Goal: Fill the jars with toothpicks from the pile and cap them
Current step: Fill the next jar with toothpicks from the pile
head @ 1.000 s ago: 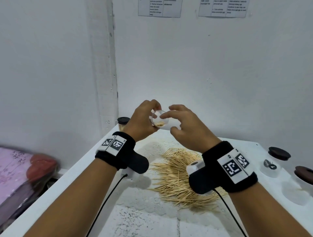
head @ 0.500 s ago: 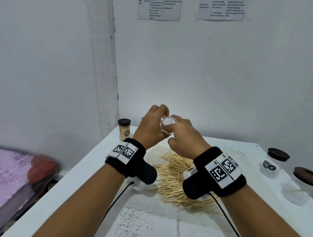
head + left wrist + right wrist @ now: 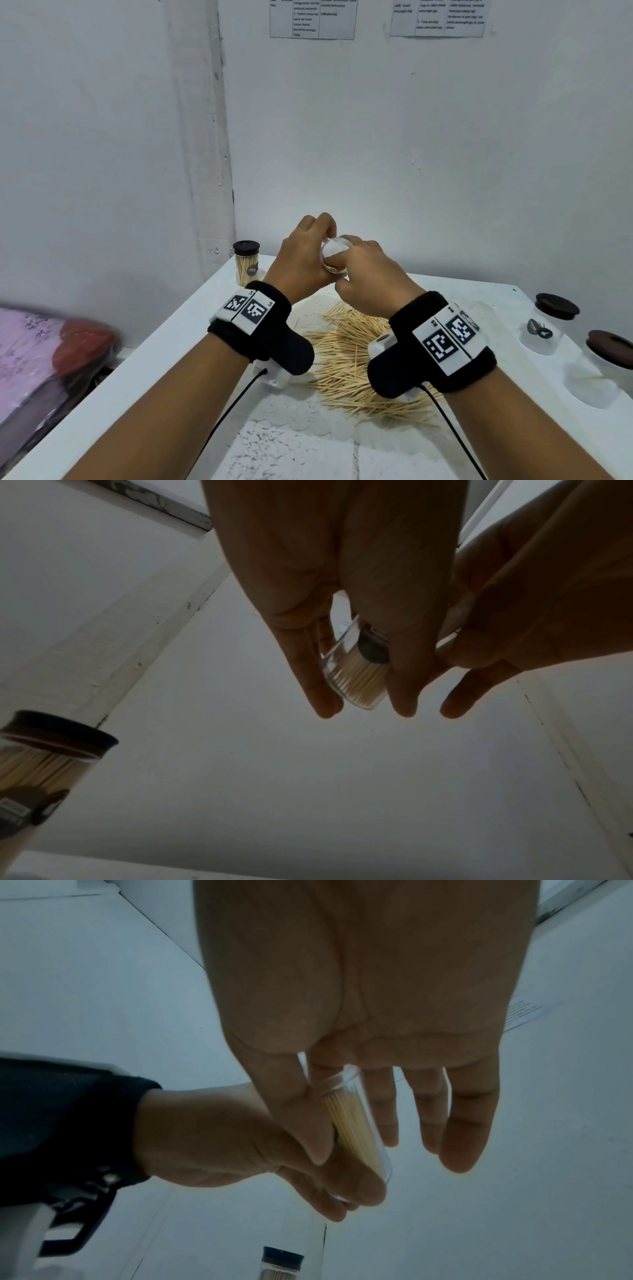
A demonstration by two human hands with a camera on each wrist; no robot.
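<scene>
Nearest me, both forearms reach out over the white bench [image 3: 144,387], each wrist wrapped in a black band carrying square-coded tags. Just past the wrists lies the pile of toothpicks [image 3: 346,363], spread loosely on the bench between and under my arms. Above the far edge of that pile I hold a small clear jar [image 3: 335,255] in the air, open at the top and partly filled with toothpicks standing along its length. My left hand [image 3: 301,260] is wrapped around the jar, thumb and fingers curled on its wall; from the left wrist view a dark label shows on its side. My right hand [image 3: 370,274] meets it from the other side, the thumb pressed on the jar near its mouth and the remaining fingers [image 3: 459,1123] hanging long and loose past it. Off to my right on the bench stand two white containers with dark brown lids [image 3: 556,306], well apart from the pile. Farther back, near the left corner by the wall, stands a capped jar [image 3: 246,263] full of toothpicks, upright, with a black cap.
</scene>
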